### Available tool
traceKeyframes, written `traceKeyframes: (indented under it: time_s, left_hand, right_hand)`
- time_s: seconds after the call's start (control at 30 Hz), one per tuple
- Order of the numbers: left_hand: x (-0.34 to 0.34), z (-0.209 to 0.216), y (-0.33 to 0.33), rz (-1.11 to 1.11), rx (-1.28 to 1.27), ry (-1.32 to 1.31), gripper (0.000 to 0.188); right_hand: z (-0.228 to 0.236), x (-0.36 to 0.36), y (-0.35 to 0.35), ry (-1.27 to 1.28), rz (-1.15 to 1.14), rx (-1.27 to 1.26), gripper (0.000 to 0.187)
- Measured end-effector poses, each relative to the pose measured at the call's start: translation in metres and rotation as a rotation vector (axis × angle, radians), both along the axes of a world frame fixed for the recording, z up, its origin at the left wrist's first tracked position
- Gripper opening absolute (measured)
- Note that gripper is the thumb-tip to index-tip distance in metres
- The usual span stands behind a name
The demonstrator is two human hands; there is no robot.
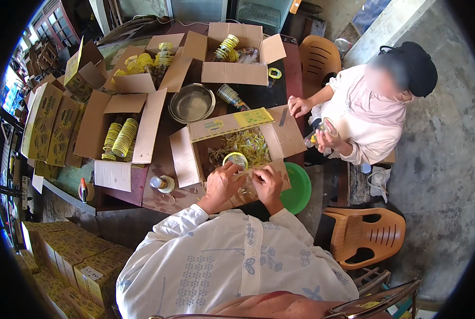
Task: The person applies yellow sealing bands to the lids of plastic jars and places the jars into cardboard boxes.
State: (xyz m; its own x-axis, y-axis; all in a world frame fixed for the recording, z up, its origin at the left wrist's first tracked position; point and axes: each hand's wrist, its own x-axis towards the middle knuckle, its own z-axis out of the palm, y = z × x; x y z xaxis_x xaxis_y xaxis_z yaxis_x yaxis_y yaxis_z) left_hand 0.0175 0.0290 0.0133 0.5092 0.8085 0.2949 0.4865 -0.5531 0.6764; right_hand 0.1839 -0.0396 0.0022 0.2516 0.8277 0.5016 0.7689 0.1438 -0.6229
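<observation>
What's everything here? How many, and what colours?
Open boxes: at least four, brown, on the table
Cups: many, yellow-rimmed, mostly in boxes
Shreds: many, yellow-green, in the nearest box
Bowl: one, silver, mid-table
Basin: one, green, right of the nearest box
Small container: one, pale, left of that box
Chairs: two, orange, right side
Co-worker: one, pale-clothed, right side
Stacked cartons: many, yellowish, lower left
Left hand: one, white-sleeved, touching a cup
Right hand: one, white-sleeved, beside it

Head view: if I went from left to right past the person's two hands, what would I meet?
Stacked yellow-rimmed cups, small container, person's left hand, person's right hand, green basin, nearer orange plastic chair.
</observation>
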Motion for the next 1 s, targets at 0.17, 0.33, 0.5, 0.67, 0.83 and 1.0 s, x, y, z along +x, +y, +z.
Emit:
traceKeyframes:
  time_s: [0.17,0.33,0.5,0.67,0.83,1.0]
  left_hand:
    - [-0.002,-0.001,-0.001,0.029,-0.014,-0.013,0.012]
    - [-0.001,0.002,-0.002,0.022,-0.033,-0.055,0.009]
    - [0.002,-0.001,-0.006,-0.047,0.003,-0.114,0.007]
    - [0.000,-0.007,-0.007,-0.082,-0.041,-0.091,0.014]
    - [-0.001,-0.007,-0.004,-0.064,-0.049,-0.131,0.014]
    - [-0.001,-0.010,-0.008,-0.151,-0.064,-0.168,0.013]
  right_hand:
    - [0.006,-0.004,-0.005,0.063,-0.072,0.035,0.021]
    - [0.004,-0.006,-0.009,-0.013,-0.089,0.008,0.020]
    - [-0.005,-0.008,-0.006,-0.146,-0.141,0.033,0.019]
    - [-0.013,-0.001,0.005,0.092,-0.128,-0.013,0.019]
    - [0.002,-0.004,0.000,0.009,-0.103,0.053,0.018]
    - [-0.002,0.004,0.003,-0.051,-0.124,-0.037,0.014]
